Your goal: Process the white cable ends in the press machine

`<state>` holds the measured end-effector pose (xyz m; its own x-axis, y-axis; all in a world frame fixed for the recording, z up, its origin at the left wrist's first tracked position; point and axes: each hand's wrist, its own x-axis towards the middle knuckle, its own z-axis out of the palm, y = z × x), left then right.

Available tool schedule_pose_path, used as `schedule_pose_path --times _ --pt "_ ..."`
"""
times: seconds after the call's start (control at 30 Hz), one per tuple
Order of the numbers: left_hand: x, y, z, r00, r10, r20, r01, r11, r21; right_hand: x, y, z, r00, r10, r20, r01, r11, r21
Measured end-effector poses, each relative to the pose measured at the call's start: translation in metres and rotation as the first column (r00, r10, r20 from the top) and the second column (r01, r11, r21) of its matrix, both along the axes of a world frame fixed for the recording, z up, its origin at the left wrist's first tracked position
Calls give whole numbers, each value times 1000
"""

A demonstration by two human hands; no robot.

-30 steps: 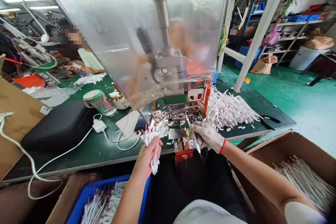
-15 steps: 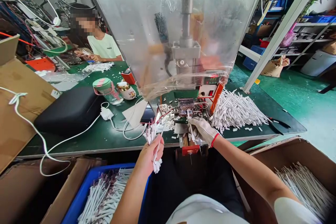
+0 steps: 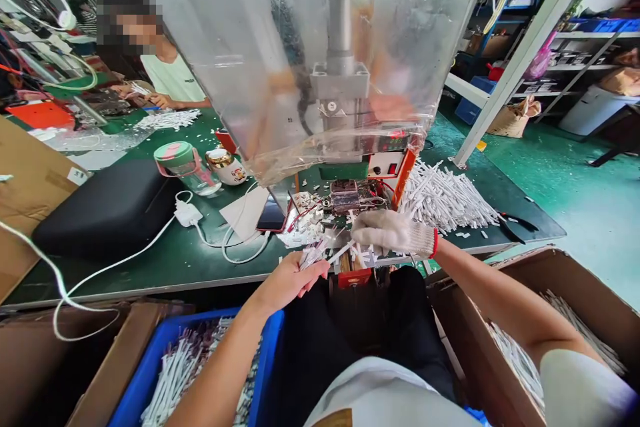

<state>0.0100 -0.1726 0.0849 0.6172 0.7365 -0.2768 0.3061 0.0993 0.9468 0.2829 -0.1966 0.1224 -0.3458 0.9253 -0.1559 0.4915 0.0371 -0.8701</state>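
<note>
A person seated at a dark green workbench (image 3: 170, 273) has both hands low at its near edge, in the middle of the scene. The bare left hand (image 3: 293, 279) holds a loose bundle of thin white strips (image 3: 314, 253), its thumb and fingers pressed together around it. The right hand (image 3: 387, 232), in a white knitted glove with a red-edged cuff, is just to the right, palm down with fingers bent. One white strip (image 3: 341, 253) spans the gap between the hands; whether the gloved fingertips pinch it cannot be told, as they are hidden.

Just beyond the glove is a small metal fixture (image 3: 345, 197), under a grey metal press (image 3: 341, 90) seen through a large clear plastic sheet (image 3: 400, 33). Small white scraps (image 3: 303, 223) litter the bench left of the glove. To the right lies a heap of white strips (image 3: 445, 200), with black-and-orange-handled pliers (image 3: 515, 228) beside it.

Farther left are a dark-screened phone (image 3: 273, 213), a clear jar with a green lid (image 3: 187, 167) and a rounded black case (image 3: 107, 207). A blue plastic bin (image 3: 269, 347) of strips is at the near left, a brown cardboard box (image 3: 595, 293) of strips at the near right. At the far left, a co-worker in a pale shirt (image 3: 170, 77) sits over another white pile (image 3: 170, 119).
</note>
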Motion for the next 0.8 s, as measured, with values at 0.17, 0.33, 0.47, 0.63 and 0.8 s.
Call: schedule_pose_path --times 0.17,0.33,0.47,0.63,0.8 --pt "19 2 6 988 -153 19 154 986 -65 -8 -26 6 997 81 -11 -81 993 -81" --pt "8 9 -4 973 -212 90 228 942 -245 26 -50 0 974 -94 -208 48 976 -214" --pt "-15 21 -14 986 122 116 -83 953 -291 115 -47 1 815 -573 -86 568 820 -73" --pt "12 18 -27 939 281 197 -199 914 -355 179 -20 -13 545 -693 472 618 712 332" --pt "65 11 -40 961 275 2 -274 959 -70 159 18 -27 467 -643 607 527 753 393"
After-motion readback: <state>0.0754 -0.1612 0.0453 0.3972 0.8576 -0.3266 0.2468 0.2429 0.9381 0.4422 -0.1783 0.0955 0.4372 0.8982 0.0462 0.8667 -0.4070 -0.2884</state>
